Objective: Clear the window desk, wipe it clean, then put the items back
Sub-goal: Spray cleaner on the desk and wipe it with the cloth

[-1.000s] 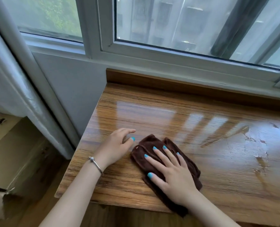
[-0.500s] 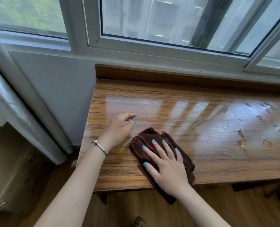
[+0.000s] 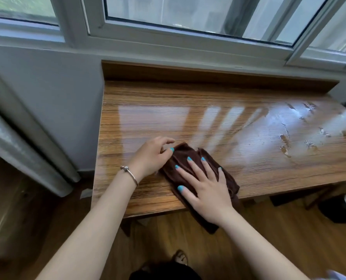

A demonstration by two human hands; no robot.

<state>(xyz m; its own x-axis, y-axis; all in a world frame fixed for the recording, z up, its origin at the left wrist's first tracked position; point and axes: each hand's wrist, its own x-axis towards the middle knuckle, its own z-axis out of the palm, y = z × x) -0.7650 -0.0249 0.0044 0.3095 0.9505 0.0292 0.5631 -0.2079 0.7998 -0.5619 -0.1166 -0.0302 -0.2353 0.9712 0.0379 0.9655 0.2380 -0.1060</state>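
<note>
The wooden window desk is bare and glossy, with wet streaks and patches on its right side. A dark brown cloth lies near the front edge, left of centre, and one end hangs over that edge. My right hand presses flat on the cloth with its fingers spread. My left hand, with a bracelet on the wrist, sits at the cloth's left edge. Its fingers are curled and its thumb tip touches the fabric; whether it grips the cloth is unclear.
A white window frame runs behind the desk's raised back lip. A grey curtain hangs at the left. A dark bin stands on the wooden floor under the desk's right end. My foot shows below.
My left hand has slid right from the bare desk until its thumb touches the cloth's edge. My right hand stays flat on the cloth. The view has pulled back and shows more floor.
</note>
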